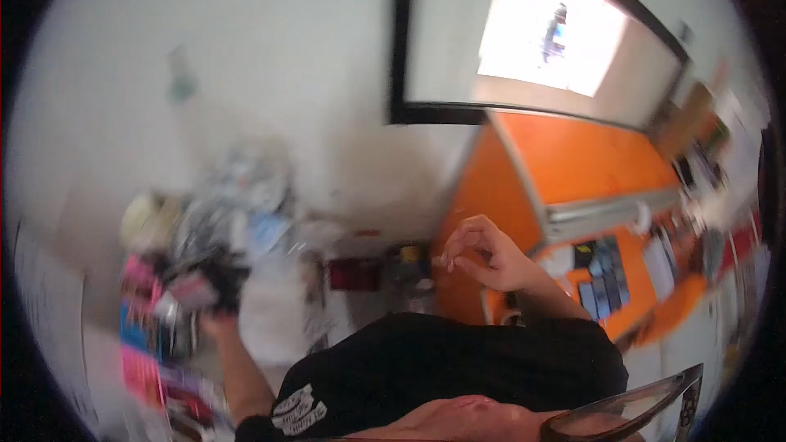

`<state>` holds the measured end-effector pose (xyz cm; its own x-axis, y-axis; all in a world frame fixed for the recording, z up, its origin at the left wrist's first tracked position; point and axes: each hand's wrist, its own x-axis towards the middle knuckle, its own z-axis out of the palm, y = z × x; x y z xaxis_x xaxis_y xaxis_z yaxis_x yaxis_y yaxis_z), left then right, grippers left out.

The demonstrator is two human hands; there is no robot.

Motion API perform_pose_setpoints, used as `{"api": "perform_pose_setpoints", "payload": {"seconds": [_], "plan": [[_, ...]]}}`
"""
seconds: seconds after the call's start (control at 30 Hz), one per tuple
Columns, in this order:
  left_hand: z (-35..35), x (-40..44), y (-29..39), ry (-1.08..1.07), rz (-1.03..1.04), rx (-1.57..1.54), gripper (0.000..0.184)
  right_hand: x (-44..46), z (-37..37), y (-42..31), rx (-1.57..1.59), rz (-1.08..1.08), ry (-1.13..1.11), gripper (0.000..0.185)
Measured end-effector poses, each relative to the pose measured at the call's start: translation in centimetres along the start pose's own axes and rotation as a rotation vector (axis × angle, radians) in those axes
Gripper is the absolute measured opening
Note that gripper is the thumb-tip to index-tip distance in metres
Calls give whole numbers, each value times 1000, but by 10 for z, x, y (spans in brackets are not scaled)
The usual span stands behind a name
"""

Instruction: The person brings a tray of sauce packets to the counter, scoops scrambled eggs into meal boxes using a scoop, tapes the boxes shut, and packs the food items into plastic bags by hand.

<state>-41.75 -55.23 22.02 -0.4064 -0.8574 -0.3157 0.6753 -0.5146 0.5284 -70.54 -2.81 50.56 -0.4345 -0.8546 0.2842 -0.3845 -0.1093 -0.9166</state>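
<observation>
My left hand [217, 323] reaches to the left side, into a heap of goods. It is blurred, and its fingers are hidden. Against it lie a dark bundle [221, 274] and a pale pinkish packet [192, 290]; whether the hand grips either cannot be made out. In front of the orange desk panel, my right hand [483, 254] is raised with the fingers loosely bent and a gap between thumb and fingers. Nothing shows in it. Several dark phone-like slabs [603, 278] lie on the orange desk [639, 233], beyond my right forearm.
Clear plastic bags [246, 184] pile against the pale wall [286, 49]. Pink boxes [141, 376] stand at the lower left. A dark red box [354, 273] sits low in the middle. A black-framed mirror or glass panel [442, 33] rises above the orange desk.
</observation>
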Motion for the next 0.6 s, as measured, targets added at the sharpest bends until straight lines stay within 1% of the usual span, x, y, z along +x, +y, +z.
{"api": "perform_pose_setpoints", "payload": {"seconds": [0.07,0.1,0.2,0.23,0.37,0.43,0.5,0.57,0.6], "plan": [[4,17,-12,29,6,86,55,-27,-45,-22,127,-13,-90,34],[5,20,-15,50,16,123,55,-44,-59,-26,254,-26,-70,32],[14,35,-30,99,15,198,56,-71,-96,-22,288,-173,83,33],[18,40,-35,107,12,213,56,-81,-101,-17,201,-154,190,33],[32,51,-45,100,-1,274,56,-101,-106,0,155,-188,439,33],[26,56,-43,93,-10,266,56,-101,-112,11,84,-184,518,32],[12,61,-33,91,-8,273,56,-97,-114,11,67,-134,668,30],[6,69,-18,69,-21,342,56,-100,-120,3,50,-81,745,31],[8,73,-13,60,-28,387,57,-99,-121,-5,-28,-155,717,32]]}}
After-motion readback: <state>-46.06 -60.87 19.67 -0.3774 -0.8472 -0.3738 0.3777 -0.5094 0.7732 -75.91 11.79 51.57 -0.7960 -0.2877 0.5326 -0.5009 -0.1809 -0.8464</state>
